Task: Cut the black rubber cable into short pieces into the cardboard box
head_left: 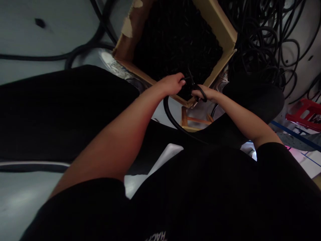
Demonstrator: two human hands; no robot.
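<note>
The left hand (173,84) is closed around a long, flexible black tube (167,106), just above the near corner of an open brown cardboard box (220,23). The right hand (202,93), beside that same corner, grips a pair of black-handled scissors (193,83), fingers at the handle loops and blades over the box; whether the blades touch the tube cannot be told against the dark background. From the left hand, the tube curves down in front of the box toward the lap. Many short black pieces (175,40) fill the box. Below its near corner shows a wooden frame (197,119); to its right lie tangled loops of black tubing (263,40). Nearest the camera, a black shirt (200,190) bears white lettering (158,236), readable only as "HAC", the remainder unclear.
</note>
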